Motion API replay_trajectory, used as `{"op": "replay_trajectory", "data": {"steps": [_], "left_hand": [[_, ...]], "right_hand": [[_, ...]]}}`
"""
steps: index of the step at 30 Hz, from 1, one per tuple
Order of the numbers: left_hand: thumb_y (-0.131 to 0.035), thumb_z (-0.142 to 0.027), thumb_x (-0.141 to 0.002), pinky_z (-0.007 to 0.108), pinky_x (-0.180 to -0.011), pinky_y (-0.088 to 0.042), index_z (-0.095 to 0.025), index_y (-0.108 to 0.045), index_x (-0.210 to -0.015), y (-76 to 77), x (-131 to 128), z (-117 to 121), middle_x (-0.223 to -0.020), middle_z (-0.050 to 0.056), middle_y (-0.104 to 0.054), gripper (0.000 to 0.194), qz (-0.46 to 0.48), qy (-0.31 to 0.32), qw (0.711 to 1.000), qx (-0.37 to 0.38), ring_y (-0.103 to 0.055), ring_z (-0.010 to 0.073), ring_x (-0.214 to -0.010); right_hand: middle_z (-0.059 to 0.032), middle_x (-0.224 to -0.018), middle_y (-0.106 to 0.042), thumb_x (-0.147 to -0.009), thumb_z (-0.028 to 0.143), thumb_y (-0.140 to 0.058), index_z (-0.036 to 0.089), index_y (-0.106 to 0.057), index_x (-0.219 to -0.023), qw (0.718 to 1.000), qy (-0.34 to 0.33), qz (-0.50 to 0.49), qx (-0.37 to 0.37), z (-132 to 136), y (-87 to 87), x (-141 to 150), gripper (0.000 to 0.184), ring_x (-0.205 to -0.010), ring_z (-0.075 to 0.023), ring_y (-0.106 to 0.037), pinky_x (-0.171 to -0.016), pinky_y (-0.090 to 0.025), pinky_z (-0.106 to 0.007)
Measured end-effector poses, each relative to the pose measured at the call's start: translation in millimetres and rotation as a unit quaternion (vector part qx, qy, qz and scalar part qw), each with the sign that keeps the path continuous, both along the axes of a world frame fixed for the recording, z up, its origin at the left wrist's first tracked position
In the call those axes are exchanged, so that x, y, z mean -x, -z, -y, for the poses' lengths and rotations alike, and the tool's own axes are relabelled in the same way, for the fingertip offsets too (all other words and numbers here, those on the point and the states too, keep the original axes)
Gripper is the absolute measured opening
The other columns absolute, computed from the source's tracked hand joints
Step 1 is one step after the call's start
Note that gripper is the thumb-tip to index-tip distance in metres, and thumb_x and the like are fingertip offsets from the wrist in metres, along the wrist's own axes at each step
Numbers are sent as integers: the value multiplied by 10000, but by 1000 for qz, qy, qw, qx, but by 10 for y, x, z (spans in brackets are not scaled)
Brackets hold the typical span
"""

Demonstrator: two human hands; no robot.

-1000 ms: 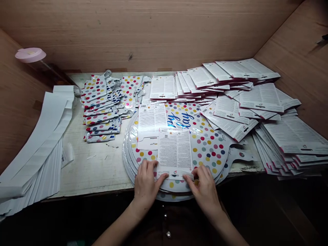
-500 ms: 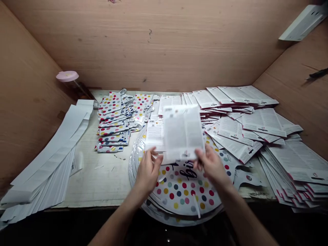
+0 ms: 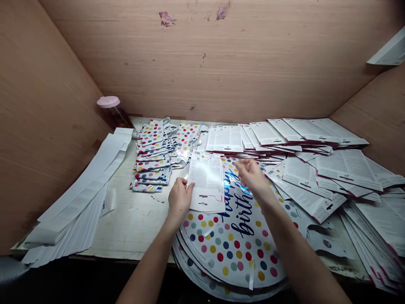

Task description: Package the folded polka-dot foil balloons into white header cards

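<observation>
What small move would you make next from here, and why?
I'd probably bring the right hand to the free right edge of the slotted card. The left hand is at the card's left edge, while the right is away from it, over the polka-dot foil piece, so only one side is attended.

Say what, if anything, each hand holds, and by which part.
The left hand has the card by its left edge, near the middle. The right hand is blurred; whether it holds anything cannot be told.
</observation>
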State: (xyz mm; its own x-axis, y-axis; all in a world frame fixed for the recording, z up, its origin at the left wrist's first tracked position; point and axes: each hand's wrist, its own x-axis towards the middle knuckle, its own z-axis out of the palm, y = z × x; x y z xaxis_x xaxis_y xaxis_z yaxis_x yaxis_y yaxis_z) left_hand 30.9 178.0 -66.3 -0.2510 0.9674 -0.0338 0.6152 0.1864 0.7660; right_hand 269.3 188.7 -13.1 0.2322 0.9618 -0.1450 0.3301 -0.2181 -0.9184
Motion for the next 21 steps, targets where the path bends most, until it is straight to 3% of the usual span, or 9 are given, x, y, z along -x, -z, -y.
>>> {"op": "replay_trajectory", "data": {"steps": [2,4,7,10,13,17,19,21], "left_hand": [[-518,-434,-893,386,-731,-503,-202,-478,-981,-33,-11,108,-809,47,-636,251,84,3,996,-17,-645,244,-761],[-448,-494,-925,350,-694,-527,-206,-420,-1152,-69,-53,285,-871,51,-675,368,165,23,986,-32,-668,213,-736],[-532,-459,-910,328,-777,-547,-215,-405,-1247,-80,-115,623,-1071,92,-680,435,318,61,945,-42,-691,207,-888],[-622,-386,-884,323,-893,-527,-224,-474,-1208,9,-132,916,-1138,87,-667,391,407,78,910,-31,-670,205,-998],[-625,-384,-885,317,-831,-548,-213,-509,-1144,140,-114,1119,-1025,74,-698,332,397,73,915,-16,-689,196,-880],[-577,-415,-908,311,-679,-556,-193,-574,-1054,206,-17,1360,-941,103,-710,266,330,110,937,1,-692,218,-766],[-590,-492,-880,372,-797,-554,-202,-620,-1109,173,88,1448,-1040,142,-701,371,286,166,943,-21,-690,278,-914],[-625,-620,-802,458,-966,-490,-226,-625,-1200,116,226,1457,-1150,161,-674,560,288,242,926,-34,-623,351,-1119]], "right_hand": [[-11,-672,-624,-857,602,-540,171,-602,-978,992,-78,-79,52,495,66,213,452,-414,-115,-515,-369,-376,-229],[-3,-665,-619,-835,613,-554,164,-602,-1038,955,-110,-254,110,888,150,446,495,-366,-99,-485,-328,-312,-207],[27,-725,-600,-800,502,-683,177,-578,-1121,863,-5,-492,118,1185,256,723,469,-361,-31,-422,-344,-245,-159],[68,-641,-518,-752,414,-782,169,-624,-1003,818,75,-563,89,1231,315,866,385,-395,-5,-365,-399,-273,-143],[67,-596,-494,-716,401,-826,172,-631,-848,821,72,-561,76,1205,351,940,329,-463,-36,-410,-472,-357,-160],[17,-701,-615,-693,423,-841,167,-684,-884,853,50,-513,82,1197,346,987,356,-605,-88,-514,-615,-456,-208],[-15,-745,-661,-709,428,-829,151,-709,-869,867,31,-492,73,1211,300,990,342,-687,-117,-564,-690,-475,-227],[-48,-805,-699,-729,411,-817,144,-723,-906,863,-8,-499,81,1234,229,1009,334,-765,-152,-610,-751,-488,-257]]}}
